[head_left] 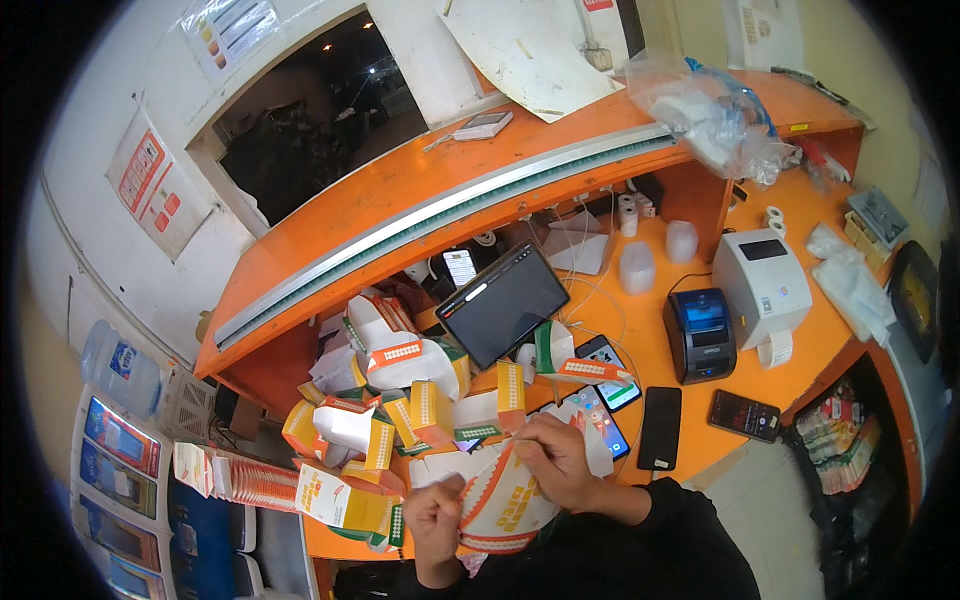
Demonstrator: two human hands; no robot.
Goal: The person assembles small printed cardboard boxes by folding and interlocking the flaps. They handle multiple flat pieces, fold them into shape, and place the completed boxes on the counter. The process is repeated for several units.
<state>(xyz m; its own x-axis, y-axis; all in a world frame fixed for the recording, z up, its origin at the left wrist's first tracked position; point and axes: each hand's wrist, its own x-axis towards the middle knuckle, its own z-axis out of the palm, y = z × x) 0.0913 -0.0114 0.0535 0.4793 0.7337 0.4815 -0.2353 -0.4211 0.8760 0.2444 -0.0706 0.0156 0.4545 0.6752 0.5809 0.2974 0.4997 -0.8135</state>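
My left hand (433, 520) and my right hand (555, 460) both grip a flat white cardboard box blank with orange stripes (505, 500), held close to my body over the front edge of the orange counter (760, 380). The left hand pinches its lower left edge; the right hand's fingers curl over its upper right part. Just beyond the hands lies a heap of folded white, orange and yellow boxes (400, 400). Several more flat blanks (250, 480) are stacked at the left.
A dark tablet (503, 305) stands propped behind the heap. Several phones (660, 425) lie on the counter to the right, near a black receipt printer (700, 335) and a white printer (765, 285). Clear plastic bags (720, 115) sit on the upper shelf.
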